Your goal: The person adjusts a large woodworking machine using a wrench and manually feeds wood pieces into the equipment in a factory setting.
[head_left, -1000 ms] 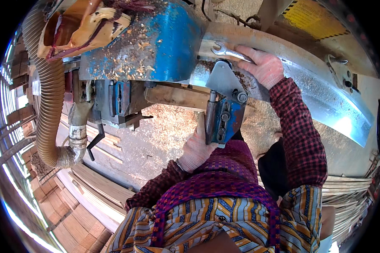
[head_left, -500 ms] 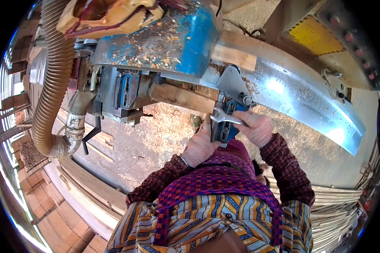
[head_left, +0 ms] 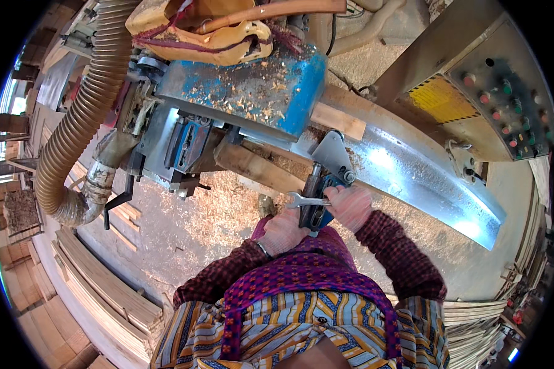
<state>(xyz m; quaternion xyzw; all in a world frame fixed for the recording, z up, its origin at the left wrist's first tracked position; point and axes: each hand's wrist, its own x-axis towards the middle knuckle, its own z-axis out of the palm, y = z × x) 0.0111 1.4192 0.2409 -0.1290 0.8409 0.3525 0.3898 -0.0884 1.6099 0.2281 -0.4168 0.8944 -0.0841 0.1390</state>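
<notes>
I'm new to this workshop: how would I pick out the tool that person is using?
Find the blue sawdust-covered machine and follow its shiny metal guard down to the hands. The right hand holds a spanner, the only slim silver open-ended tool there, against a blue bracket.

Bright daylight; strong glare on the curved metal guard (head_left: pixel 412 178) at right. Sharp at centre, while fisheye bending warps the edges inside a black rim.

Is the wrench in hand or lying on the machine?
In hand: the right hand grips the wrench, its open end at the blue bracket.
</notes>
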